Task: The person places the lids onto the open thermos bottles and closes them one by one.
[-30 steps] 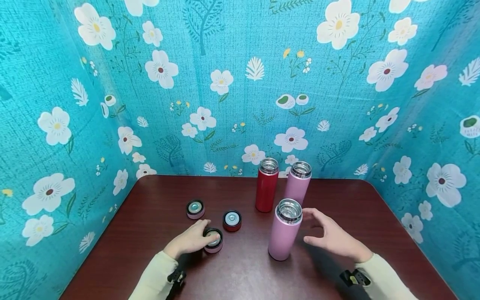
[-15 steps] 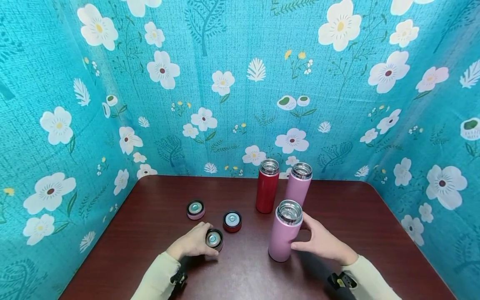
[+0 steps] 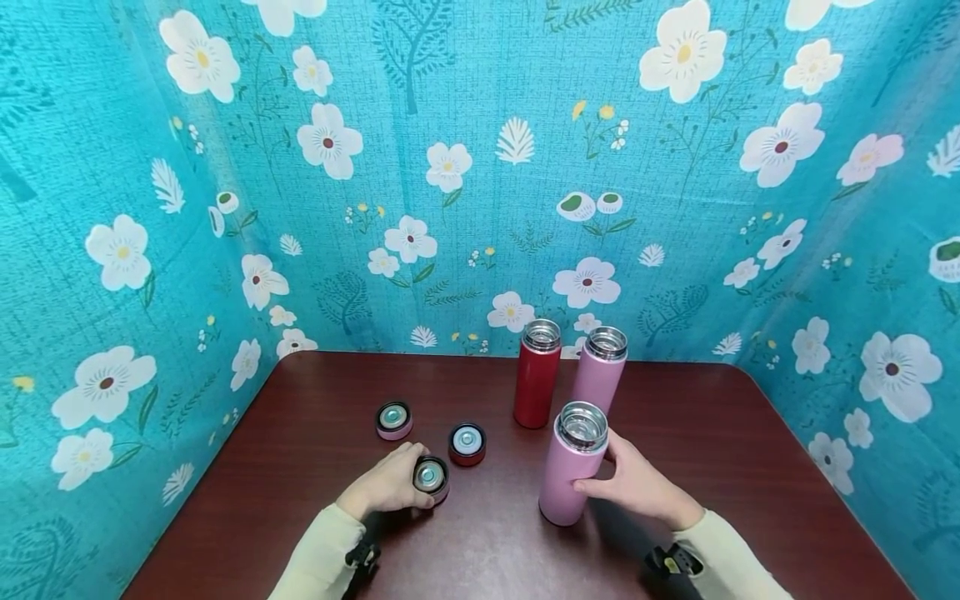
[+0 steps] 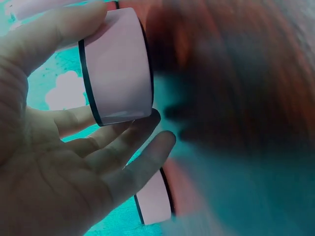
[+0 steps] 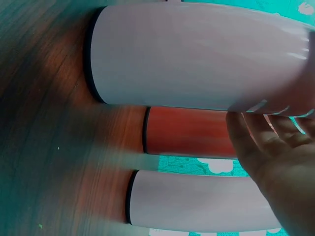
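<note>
a: what is sitting on the far left of the table?

b: a pink cap, lying apart, interior up.

a: and the left hand?

b: it is gripping the near pink lid, fingers curled round its wall, at the near left.

a: to the right of that?

b: a red cap, then the right hand wrapping the near pink flask, which is standing upright and open. a red flask and another pink flask are standing just behind it.
</note>
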Demonstrator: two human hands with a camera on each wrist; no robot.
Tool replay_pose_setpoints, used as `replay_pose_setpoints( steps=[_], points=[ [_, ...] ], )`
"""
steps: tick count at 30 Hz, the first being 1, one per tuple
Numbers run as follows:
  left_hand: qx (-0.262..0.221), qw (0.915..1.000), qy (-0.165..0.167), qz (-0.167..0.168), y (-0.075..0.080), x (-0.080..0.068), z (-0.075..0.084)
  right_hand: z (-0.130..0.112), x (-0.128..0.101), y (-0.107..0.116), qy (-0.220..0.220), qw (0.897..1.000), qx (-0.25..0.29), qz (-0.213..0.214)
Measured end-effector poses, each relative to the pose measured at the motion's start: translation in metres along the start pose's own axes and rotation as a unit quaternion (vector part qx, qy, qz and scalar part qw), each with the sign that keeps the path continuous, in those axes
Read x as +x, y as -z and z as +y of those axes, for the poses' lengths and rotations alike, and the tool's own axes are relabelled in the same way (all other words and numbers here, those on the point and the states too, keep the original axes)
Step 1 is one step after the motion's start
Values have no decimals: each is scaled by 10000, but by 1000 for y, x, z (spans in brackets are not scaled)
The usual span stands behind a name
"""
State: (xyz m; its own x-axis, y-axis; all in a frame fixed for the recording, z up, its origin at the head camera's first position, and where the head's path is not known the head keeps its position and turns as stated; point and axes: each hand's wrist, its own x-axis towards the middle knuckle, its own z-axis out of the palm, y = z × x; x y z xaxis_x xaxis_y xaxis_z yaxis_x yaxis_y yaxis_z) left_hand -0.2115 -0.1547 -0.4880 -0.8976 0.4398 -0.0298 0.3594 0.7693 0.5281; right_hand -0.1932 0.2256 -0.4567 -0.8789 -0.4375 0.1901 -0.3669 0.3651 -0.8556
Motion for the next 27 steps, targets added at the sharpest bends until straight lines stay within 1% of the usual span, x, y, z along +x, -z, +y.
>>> replay_pose_setpoints(
  steps=[3,6,8,10,13,16,20,23,27],
  points=[
    [-132,9999,78,0,1,1,2,1,-1,-1,3,10000,58,31],
    [-253,9997,36,36,2,2,5,1,-1,-1,-12,9999,140,10],
    [-361,9993,-20,124,3,3,8,0,-1,-1,-27,9998,189,-15],
    [-508,9983,-119,265,5,4,11,0,-1,-1,-59,9997,233,-30],
    [-715,9960,-181,504,8,5,17,-1,-1,-1,-104,9997,236,-50],
    [-946,9931,-197,669,11,7,25,-1,-1,-1,-130,9996,235,-49],
    [-1225,9894,-211,756,16,9,36,0,0,-1,-141,9996,251,-45],
    [-1561,9841,-263,800,20,11,45,-1,0,-2,-160,9996,234,-25],
    [-1917,9761,-364,961,24,15,55,-1,0,-2,-143,9996,229,26]
  ],
)
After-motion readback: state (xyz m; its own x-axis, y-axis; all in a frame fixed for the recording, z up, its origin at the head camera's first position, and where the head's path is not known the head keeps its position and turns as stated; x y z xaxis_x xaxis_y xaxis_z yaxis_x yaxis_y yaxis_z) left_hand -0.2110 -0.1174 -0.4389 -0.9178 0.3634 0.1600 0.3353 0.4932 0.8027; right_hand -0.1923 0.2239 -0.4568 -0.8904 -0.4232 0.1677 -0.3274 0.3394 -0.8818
